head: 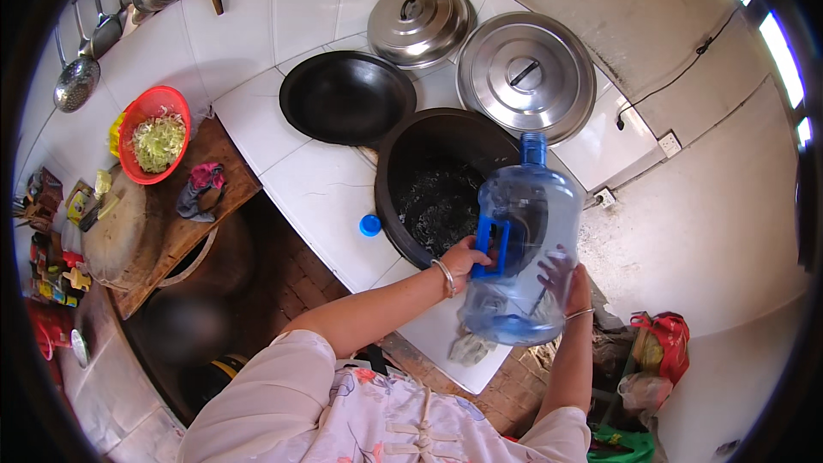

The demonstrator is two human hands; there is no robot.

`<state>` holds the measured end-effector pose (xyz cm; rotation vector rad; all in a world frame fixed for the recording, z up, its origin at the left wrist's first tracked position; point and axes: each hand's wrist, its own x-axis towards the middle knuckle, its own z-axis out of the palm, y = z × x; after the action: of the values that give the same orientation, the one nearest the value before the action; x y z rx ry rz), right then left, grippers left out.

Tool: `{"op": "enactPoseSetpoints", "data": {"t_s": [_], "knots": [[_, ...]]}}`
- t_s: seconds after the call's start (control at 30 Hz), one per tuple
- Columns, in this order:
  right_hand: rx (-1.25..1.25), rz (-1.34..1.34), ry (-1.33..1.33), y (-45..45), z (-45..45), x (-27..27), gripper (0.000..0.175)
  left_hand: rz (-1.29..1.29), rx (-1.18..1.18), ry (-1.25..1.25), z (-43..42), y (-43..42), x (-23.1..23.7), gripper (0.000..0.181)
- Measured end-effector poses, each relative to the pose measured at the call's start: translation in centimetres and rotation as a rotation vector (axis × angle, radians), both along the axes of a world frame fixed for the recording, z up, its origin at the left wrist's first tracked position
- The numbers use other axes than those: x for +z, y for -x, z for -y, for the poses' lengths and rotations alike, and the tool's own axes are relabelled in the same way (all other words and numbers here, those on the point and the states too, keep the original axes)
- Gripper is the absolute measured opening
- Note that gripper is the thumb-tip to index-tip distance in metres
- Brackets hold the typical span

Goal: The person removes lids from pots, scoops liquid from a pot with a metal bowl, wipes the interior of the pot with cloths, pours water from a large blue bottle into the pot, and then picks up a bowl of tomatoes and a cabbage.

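A large clear blue plastic water jug [530,206] is held in front of me over the white tiled stove top, its uncapped neck pointing away from me. My left hand [468,263] grips the jug by its blue handle [506,247]. Against the opposite side rests my right hand [578,289], its fingers partly seen through the plastic. Just beyond the jug, a big dark wok [411,199] set into the stove contains rippling water [440,206]. A blue cap [370,226] lies on the tiles left of the wok. Whether liquid remains in the jug is hard to tell.
A second dark wok [347,98] and two steel lids [421,26] [546,90] stand at the back. Leftward, a red colander [154,170] of shredded vegetable and a round chopping board [122,231] sit on a wooden board [218,190]. A crumpled cloth [472,350] lies beneath the jug.
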<state>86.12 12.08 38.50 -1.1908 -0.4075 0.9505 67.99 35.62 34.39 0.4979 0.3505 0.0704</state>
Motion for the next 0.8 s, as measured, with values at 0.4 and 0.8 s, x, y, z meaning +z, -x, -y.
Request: {"op": "enactPoseSetpoints", "data": {"t_s": [0.4, 0.8], "knots": [[0.047, 0.287, 0.018, 17.4, -15.0, -16.4, 0.029, -0.084, -0.097, -1.024, -10.8, 26.0, 3.6, 0.027], [0.412, 1.214, 0.955, 23.3, -32.4, -18.3, 0.075, -0.909, 0.454, -1.473, -7.5, 49.6, -7.1, 0.016]]}}
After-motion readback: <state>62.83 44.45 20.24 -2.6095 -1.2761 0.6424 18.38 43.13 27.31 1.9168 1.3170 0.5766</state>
